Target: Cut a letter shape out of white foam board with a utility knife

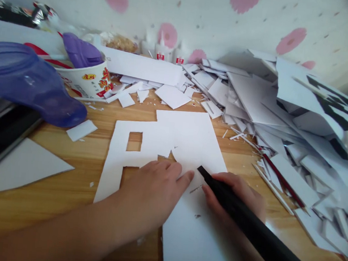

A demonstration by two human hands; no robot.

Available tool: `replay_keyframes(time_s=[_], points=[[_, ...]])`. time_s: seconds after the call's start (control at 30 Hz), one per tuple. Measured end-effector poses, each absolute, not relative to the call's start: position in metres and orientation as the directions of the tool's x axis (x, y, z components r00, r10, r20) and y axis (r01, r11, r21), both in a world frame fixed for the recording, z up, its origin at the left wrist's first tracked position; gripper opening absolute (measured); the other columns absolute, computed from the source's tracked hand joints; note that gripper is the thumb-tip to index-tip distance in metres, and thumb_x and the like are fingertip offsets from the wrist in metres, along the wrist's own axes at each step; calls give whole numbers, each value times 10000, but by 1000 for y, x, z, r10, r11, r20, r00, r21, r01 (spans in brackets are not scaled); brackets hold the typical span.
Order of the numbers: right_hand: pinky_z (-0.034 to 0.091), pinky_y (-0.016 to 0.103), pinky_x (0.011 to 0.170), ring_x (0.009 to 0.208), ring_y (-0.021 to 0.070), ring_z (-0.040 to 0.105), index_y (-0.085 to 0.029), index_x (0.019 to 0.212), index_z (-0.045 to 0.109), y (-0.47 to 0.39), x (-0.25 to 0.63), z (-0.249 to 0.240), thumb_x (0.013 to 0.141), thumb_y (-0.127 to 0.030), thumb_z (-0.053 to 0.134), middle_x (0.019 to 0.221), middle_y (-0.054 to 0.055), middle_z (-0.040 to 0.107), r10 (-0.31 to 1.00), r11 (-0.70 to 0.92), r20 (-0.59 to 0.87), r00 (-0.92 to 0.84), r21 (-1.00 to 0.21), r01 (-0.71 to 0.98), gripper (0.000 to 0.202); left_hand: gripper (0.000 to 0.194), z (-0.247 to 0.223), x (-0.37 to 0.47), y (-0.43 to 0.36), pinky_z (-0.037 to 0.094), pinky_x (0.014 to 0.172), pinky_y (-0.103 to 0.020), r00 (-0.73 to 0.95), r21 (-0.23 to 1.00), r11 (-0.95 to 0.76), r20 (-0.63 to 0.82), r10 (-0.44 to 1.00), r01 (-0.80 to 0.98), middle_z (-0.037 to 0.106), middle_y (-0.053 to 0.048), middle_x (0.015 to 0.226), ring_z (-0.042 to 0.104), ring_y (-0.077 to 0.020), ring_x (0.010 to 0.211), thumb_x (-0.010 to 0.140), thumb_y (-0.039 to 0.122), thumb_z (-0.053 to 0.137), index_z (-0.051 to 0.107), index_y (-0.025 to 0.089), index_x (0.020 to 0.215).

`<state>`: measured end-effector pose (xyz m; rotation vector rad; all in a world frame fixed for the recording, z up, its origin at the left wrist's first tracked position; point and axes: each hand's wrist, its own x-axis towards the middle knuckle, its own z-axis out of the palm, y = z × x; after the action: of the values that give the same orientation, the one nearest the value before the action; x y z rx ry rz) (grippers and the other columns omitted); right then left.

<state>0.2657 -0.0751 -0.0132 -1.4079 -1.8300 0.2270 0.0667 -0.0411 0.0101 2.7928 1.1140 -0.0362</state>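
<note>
Worktop [75,178]: white sheet [190,148] lies flat mid-front, cutouts in its left half. Looks thin, light, semi-stiff, likely slides; best pinned flat near the cut line. Scrap pile [284,128] crowds its right edge, purple container [29,81] far left. Left hand [153,189] spread flat, pressing sheet. Right hand [238,197] closed round black knife [245,218], tip on sheet.
</note>
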Motion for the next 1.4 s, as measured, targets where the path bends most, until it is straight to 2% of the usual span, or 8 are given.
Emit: replay_keyframes(time_s=[0.23, 0.4, 0.7, 1.0, 1.4], points=[[474, 252, 507, 538, 127, 601, -234, 906, 590, -74, 264, -14, 758, -224, 691, 689, -22, 648, 840, 440, 523, -146, -498, 747, 179, 384, 5, 69, -41, 468, 682, -373, 720, 126, -713, -26, 693, 690, 586, -62, 892, 588, -244, 817, 883, 175, 490, 528, 208, 1263], [485, 266, 551, 587, 148, 617, -216, 923, 576, -76, 266, -12, 761, -207, 696, 695, -2, 647, 833, 484, 504, -228, -465, 741, 202, 336, 10, 72, -40, 486, 666, -398, 708, 148, -695, -71, 702, 704, 610, -74, 912, 609, -274, 840, 922, 294, 489, 560, 197, 1236], [470, 260, 558, 589, 140, 591, -186, 929, 582, -89, 266, -7, 776, -198, 678, 703, 15, 644, 830, 501, 486, -274, -433, 750, 182, 583, 17, 73, -35, 504, 691, -423, 698, 200, -670, -156, 699, 715, 630, -100, 968, 620, -315, 905, 816, 549, 625, 560, 191, 1272], [467, 268, 547, 586, 142, 579, -189, 957, 574, -104, 267, -6, 779, -161, 657, 704, 14, 628, 848, 487, 450, -281, -452, 747, 198, 544, 20, 74, -35, 498, 686, -412, 706, 206, -676, -161, 690, 708, 639, -94, 963, 628, -312, 884, 820, 546, 623, 576, 185, 1225], [514, 277, 580, 635, 144, 607, -194, 1000, 557, -114, 267, -10, 770, -131, 662, 759, 35, 641, 831, 500, 489, -266, -446, 742, 260, 512, 23, 74, -32, 471, 656, -373, 686, 200, -656, -203, 699, 728, 640, -76, 975, 628, -304, 882, 820, 530, 630, 570, 217, 1221]])
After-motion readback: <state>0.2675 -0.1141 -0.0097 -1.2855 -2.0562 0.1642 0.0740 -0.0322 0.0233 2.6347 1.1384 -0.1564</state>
